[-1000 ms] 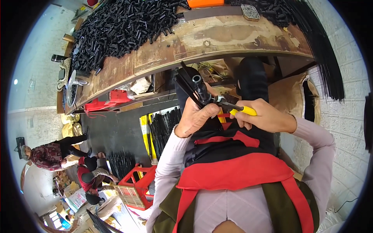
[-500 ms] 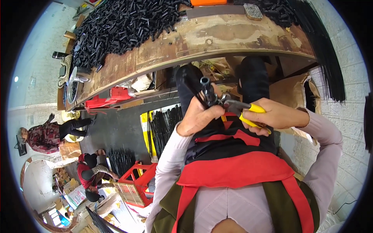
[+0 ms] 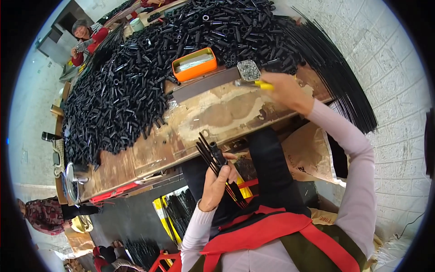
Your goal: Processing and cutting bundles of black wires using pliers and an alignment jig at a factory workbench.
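Note:
My left hand [image 3: 215, 186] is over my lap in front of the table edge. Its fingers are wrapped round a bundle of thin black rods [image 3: 206, 152] and a black tube-shaped piece [image 3: 218, 155] with an open top end. My right hand [image 3: 287, 90] reaches out over the tabletop, closed on pliers with yellow handles [image 3: 264, 85]. The pliers' metal jaws lie just below a small tray [image 3: 249, 70] of tiny silvery bits. Whether the jaws hold anything is too small to tell.
A large heap of black tubular parts [image 3: 131, 99] covers the wooden table's [image 3: 136, 158] far and left side. Beside the tray are an orange box [image 3: 181, 77] of thin metal pieces and a grey strip [image 3: 204, 86]. Long black rods [image 3: 344, 86] hang off the right end. Other people are at the left.
My right hand has taken the pliers from the black piece up to the tray on the table. My left hand has stayed over my lap with the rods. The view has tilted up.

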Demonstrator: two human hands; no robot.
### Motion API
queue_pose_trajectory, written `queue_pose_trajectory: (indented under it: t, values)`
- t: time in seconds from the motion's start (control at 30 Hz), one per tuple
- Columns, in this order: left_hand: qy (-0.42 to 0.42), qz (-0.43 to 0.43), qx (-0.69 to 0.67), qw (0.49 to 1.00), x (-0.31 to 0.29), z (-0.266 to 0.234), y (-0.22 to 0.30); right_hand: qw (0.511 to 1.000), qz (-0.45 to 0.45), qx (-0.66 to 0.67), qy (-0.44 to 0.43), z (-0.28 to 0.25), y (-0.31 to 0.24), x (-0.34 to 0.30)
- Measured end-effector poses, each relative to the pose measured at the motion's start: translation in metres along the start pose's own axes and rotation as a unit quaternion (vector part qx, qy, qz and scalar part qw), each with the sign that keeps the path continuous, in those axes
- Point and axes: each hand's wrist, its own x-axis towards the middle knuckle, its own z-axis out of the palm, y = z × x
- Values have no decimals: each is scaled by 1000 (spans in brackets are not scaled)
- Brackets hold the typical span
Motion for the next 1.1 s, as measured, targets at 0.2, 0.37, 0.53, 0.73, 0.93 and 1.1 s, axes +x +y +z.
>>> queue_pose_trajectory:
  t: [0.2,0.37,0.53,0.73,0.93,1.1]
  values:
    - [1,-18,6,1000,21,-3,-9,987,-10,-150,-52,22,47,57]
    - [18,-11,5,1000,17,-2,-5,996,-16,-82,-17,18,40,68]
    - [24,2,15,1000,1,9,-1,958,180,208,-86,12,43,78]
    - [29,39,18,999,-32,19,7,848,283,438,-94,10,49,89]
    - [23,67,22,997,-58,23,9,744,297,583,-134,1,45,88]
    - [30,77,15,996,-70,16,11,631,261,712,-165,-5,4,71]
